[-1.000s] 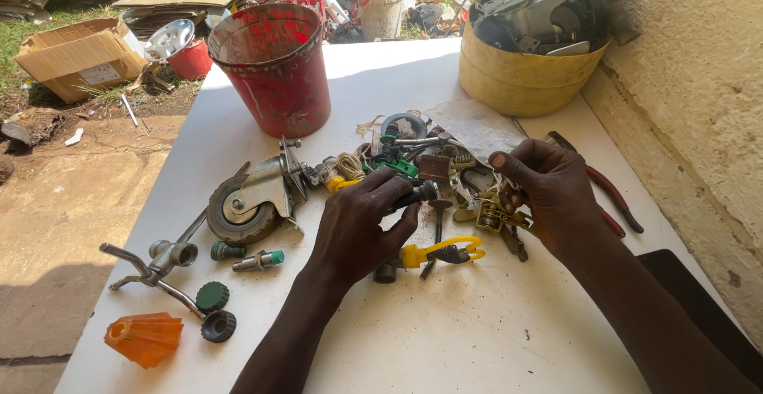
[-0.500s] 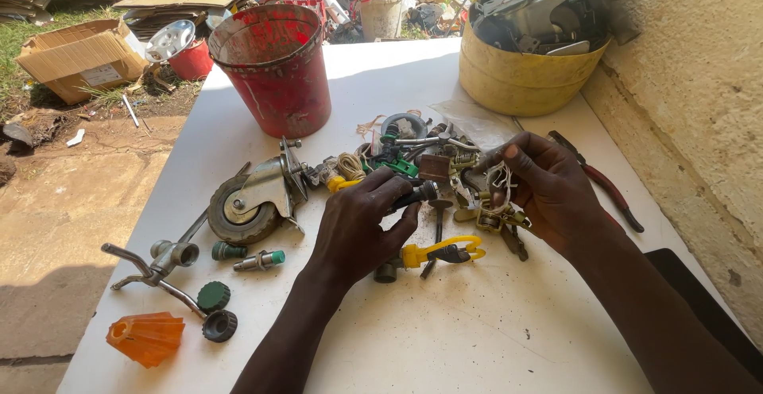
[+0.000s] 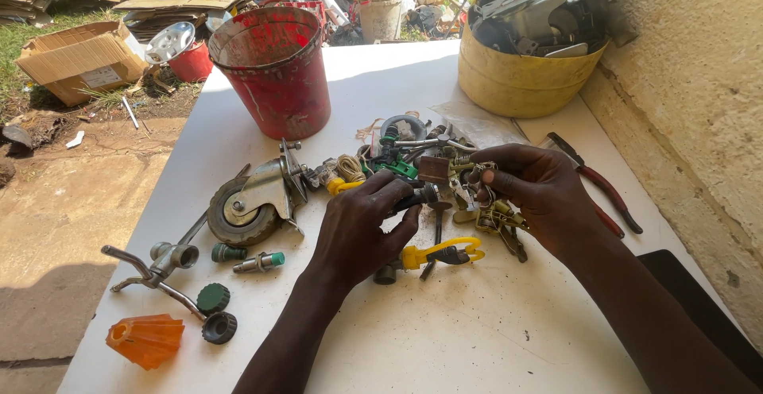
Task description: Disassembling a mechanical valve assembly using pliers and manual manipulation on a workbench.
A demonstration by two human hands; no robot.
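My left hand (image 3: 362, 223) rests on the white table (image 3: 477, 330), fingers closed around a small dark cylindrical part (image 3: 421, 198). My right hand (image 3: 534, 191) pinches a tangled bunch of brass and steel metal pieces (image 3: 485, 207) at the edge of the hardware pile (image 3: 401, 152). A yellow clip-like piece (image 3: 445, 253) lies just below and between both hands.
A red bucket (image 3: 274, 68) stands at the back, a yellow tub (image 3: 520, 76) of scrap at the back right. A caster wheel (image 3: 250, 199), a tap fitting (image 3: 159, 263), green and black caps and an orange plastic cone (image 3: 147, 340) lie left. Red-handled pliers (image 3: 600, 187) lie by the wall.
My right hand has shifted slightly left with the metal bunch, closer to my left hand. My left hand stays in place.
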